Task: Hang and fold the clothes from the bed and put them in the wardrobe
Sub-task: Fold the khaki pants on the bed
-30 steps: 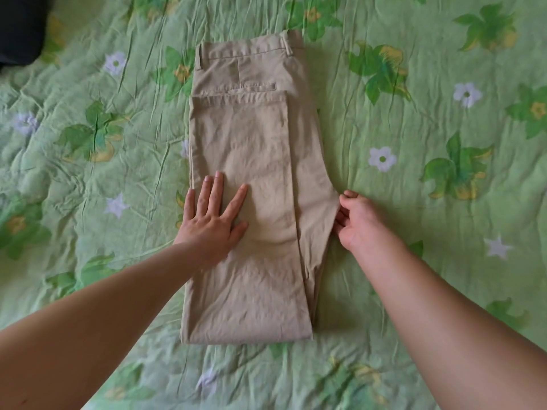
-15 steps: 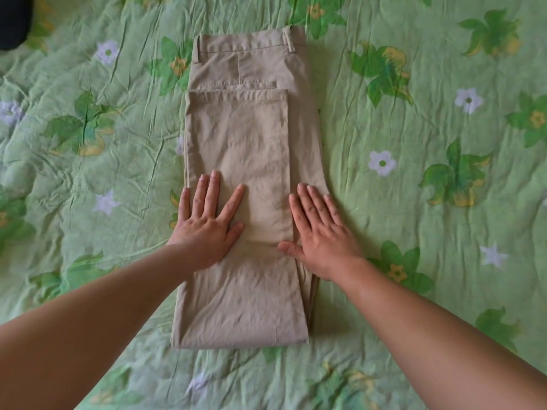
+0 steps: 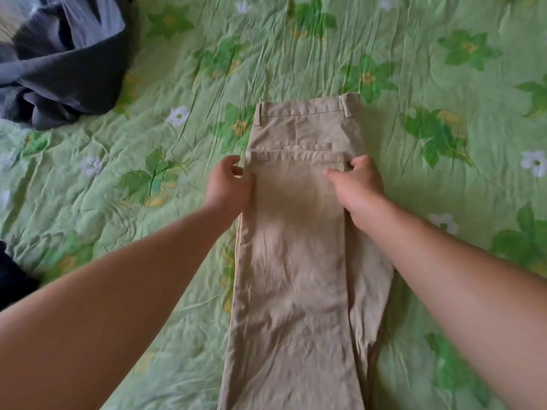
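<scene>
Your left hand (image 3: 229, 187) curls its fingers round the left corner of the folded-over leg hem (image 3: 296, 153), and your right hand (image 3: 359, 187) pinches the right corner, thumb on top of the cloth and fingers tucked at the edge. Neither hand lies flat. Between them lie the khaki trousers (image 3: 296, 261), folded lengthwise and doubled so the hem sits just below the back pocket, with the waistband (image 3: 305, 109) away from you on the green floral bedspread (image 3: 148, 137). You seem to be in the middle of folding this one garment: the legs are doubled up, but the bundle is long for a shelf. The next move probably calls for squaring the hem against the side seams, then either drawing it up to the waistband or bringing the near fold up over it, keeping both corners level so the layers don't skew. A dark grey garment (image 3: 59, 69) lies crumpled at the far left, unfolded, and a dark shape (image 3: 11, 276) sits at the left edge.
</scene>
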